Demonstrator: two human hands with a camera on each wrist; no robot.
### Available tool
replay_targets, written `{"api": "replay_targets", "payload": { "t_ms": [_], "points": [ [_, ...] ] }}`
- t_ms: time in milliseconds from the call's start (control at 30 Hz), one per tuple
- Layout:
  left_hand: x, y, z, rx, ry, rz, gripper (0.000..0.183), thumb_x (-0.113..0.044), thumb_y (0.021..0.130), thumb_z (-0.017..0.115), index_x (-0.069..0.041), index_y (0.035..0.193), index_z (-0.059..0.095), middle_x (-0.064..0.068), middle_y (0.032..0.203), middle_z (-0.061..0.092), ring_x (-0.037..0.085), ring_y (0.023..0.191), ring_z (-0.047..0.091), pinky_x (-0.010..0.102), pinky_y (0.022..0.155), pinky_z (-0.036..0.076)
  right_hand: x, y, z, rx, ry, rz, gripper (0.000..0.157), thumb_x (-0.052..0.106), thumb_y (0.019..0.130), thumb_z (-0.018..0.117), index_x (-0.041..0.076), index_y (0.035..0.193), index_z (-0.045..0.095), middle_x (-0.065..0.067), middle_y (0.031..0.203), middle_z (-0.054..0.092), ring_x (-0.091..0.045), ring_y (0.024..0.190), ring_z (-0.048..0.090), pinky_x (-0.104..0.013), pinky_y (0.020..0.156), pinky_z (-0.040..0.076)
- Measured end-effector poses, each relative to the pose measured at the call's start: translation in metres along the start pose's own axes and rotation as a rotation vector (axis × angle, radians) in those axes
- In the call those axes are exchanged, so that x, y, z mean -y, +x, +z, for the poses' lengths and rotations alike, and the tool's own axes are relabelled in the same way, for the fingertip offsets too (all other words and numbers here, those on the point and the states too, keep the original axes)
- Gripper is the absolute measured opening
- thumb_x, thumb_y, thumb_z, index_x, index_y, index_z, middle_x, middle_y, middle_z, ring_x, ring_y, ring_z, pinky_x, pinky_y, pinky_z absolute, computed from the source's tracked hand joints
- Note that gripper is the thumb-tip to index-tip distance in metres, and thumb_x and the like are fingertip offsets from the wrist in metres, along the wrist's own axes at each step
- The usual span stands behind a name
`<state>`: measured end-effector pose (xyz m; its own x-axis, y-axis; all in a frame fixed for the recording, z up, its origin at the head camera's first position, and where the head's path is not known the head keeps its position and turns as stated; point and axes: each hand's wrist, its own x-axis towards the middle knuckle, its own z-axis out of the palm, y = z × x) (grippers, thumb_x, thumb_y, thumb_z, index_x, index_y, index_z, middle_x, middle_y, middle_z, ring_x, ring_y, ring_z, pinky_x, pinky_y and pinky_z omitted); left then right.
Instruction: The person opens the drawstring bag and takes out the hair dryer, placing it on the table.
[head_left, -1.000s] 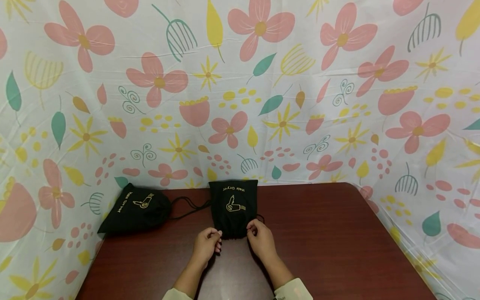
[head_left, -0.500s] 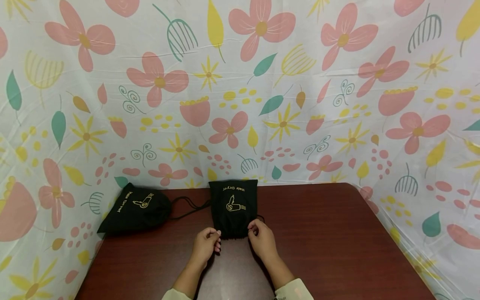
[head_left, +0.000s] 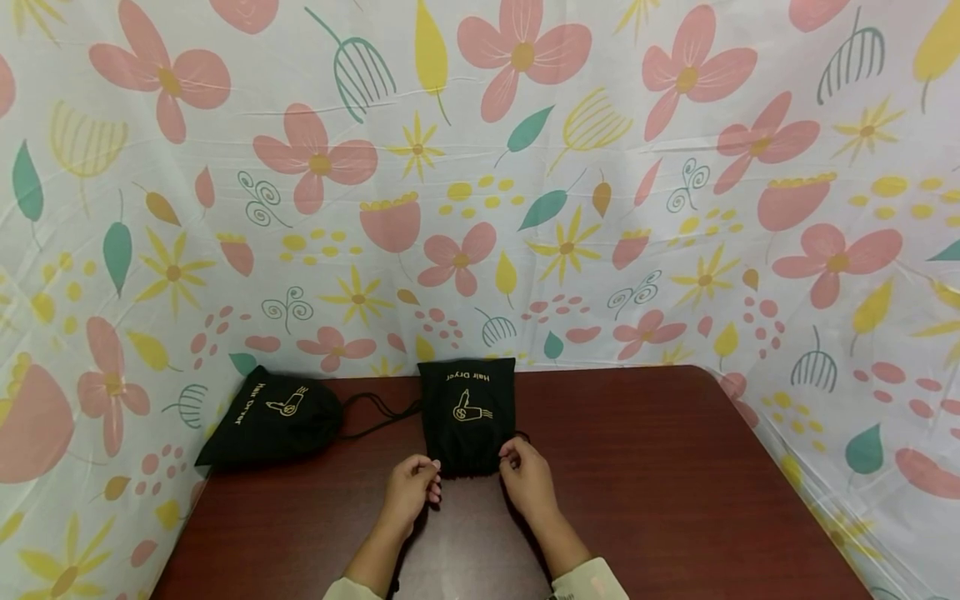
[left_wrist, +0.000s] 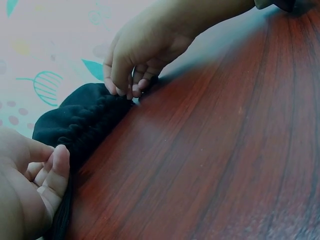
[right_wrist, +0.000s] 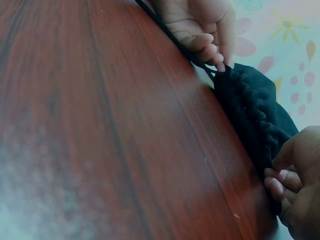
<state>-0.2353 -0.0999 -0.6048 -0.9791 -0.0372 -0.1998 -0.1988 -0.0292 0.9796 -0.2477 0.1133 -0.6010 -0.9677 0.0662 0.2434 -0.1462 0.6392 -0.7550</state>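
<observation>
A black drawstring bag printed "Hair Dryer" with a yellow dryer outline lies at the table's middle back, its gathered mouth toward me. My left hand pinches the left corner of that mouth between thumb and forefinger. At the opposite corner my right hand pinches the cloth with curled fingers. The wrinkled, gathered edge runs between both hands in the right wrist view. By the left hand a dark cord trails along the table. What lies inside the bag is hidden.
A second black drawstring bag with the same print lies at the table's left edge. Black cords stretch between the two bags. The reddish-brown wooden table is bordered by a floral curtain behind and at both sides.
My right hand has shifted slightly to the right, at the bag's corner. The left hand and the second bag stay nearly where they were.
</observation>
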Motion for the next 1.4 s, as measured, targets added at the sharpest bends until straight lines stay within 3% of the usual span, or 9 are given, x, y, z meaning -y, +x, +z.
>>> {"api": "replay_targets", "payload": {
  "t_ms": [133, 467, 700, 867, 1033, 1200, 1300, 1400],
  "points": [
    [-0.004, -0.002, -0.001, 0.011, -0.014, -0.012, 0.021, -0.013, 0.095, 0.058, 0.008, 0.099, 0.058, 0.009, 0.077, 0.061, 0.013, 0.061, 0.06, 0.025, 0.055, 0.055, -0.001, 0.0, 0.0, 0.003, 0.004, 0.004, 0.014, 0.004, 0.085, 0.064, 0.017, 0.088, 0.063, 0.005, 0.08, 0.061, -0.004, 0.066, 0.051, -0.019, 0.061, 0.043],
    [-0.032, -0.022, 0.0, 0.025, -0.02, -0.011, 0.026, -0.011, 0.096, 0.056, 0.014, 0.104, 0.055, 0.013, 0.081, 0.062, 0.015, 0.064, 0.062, 0.026, 0.059, 0.056, -0.004, 0.0, 0.0, -0.018, 0.016, 0.003, 0.015, 0.002, 0.084, 0.064, 0.017, 0.087, 0.063, 0.004, 0.079, 0.06, -0.004, 0.064, 0.05, -0.019, 0.059, 0.043],
    [-0.015, -0.009, -0.002, 0.016, -0.056, -0.017, 0.022, -0.011, 0.096, 0.056, 0.011, 0.101, 0.056, 0.012, 0.08, 0.061, 0.015, 0.062, 0.061, 0.027, 0.056, 0.056, -0.004, 0.0, 0.0, -0.017, 0.004, -0.004, 0.013, 0.004, 0.086, 0.063, 0.016, 0.089, 0.063, 0.003, 0.081, 0.06, -0.005, 0.068, 0.051, -0.019, 0.061, 0.043],
    [0.0, -0.002, -0.002, -0.013, -0.029, 0.008, 0.025, -0.018, 0.095, 0.06, 0.006, 0.102, 0.057, 0.009, 0.079, 0.06, 0.013, 0.058, 0.059, 0.026, 0.052, 0.054, -0.003, -0.001, -0.001, 0.01, -0.012, -0.011, 0.011, 0.006, 0.087, 0.062, 0.016, 0.092, 0.063, 0.0, 0.087, 0.061, -0.005, 0.073, 0.053, -0.02, 0.064, 0.045],
    [0.005, -0.002, 0.001, -0.049, 0.036, 0.053, 0.03, -0.019, 0.088, 0.069, -0.002, 0.1, 0.048, 0.007, 0.081, 0.055, 0.012, 0.054, 0.054, 0.023, 0.043, 0.044, -0.003, -0.002, -0.002, 0.064, -0.007, -0.012, 0.019, 0.007, 0.08, 0.065, 0.015, 0.097, 0.062, -0.001, 0.091, 0.058, -0.009, 0.079, 0.053, -0.021, 0.069, 0.046],
    [0.007, -0.003, 0.006, -0.094, 0.243, 0.121, 0.043, -0.02, 0.078, 0.078, -0.009, 0.1, 0.043, 0.007, 0.091, 0.058, 0.01, 0.061, 0.056, 0.023, 0.051, 0.045, -0.002, -0.003, -0.001, 0.125, -0.048, -0.038, 0.027, 0.016, 0.077, 0.07, 0.015, 0.102, 0.059, -0.002, 0.094, 0.056, -0.014, 0.087, 0.05, -0.026, 0.074, 0.043],
    [0.006, -0.004, 0.008, -0.151, 0.373, 0.149, 0.046, -0.026, 0.075, 0.081, -0.012, 0.099, 0.045, 0.006, 0.092, 0.06, 0.009, 0.067, 0.056, 0.024, 0.058, 0.046, -0.001, -0.004, 0.001, 0.117, -0.098, -0.079, 0.031, 0.021, 0.076, 0.075, 0.014, 0.101, 0.058, -0.003, 0.092, 0.055, -0.013, 0.086, 0.048, -0.026, 0.073, 0.041],
    [0.007, -0.004, 0.011, -0.195, 0.436, 0.168, 0.047, -0.03, 0.074, 0.082, -0.013, 0.097, 0.045, 0.004, 0.089, 0.059, 0.009, 0.071, 0.055, 0.023, 0.061, 0.043, 0.0, -0.005, 0.003, 0.09, -0.14, -0.119, 0.035, 0.024, 0.074, 0.079, 0.013, 0.099, 0.057, -0.003, 0.089, 0.054, -0.012, 0.082, 0.046, -0.026, 0.07, 0.041]
  ]
}}
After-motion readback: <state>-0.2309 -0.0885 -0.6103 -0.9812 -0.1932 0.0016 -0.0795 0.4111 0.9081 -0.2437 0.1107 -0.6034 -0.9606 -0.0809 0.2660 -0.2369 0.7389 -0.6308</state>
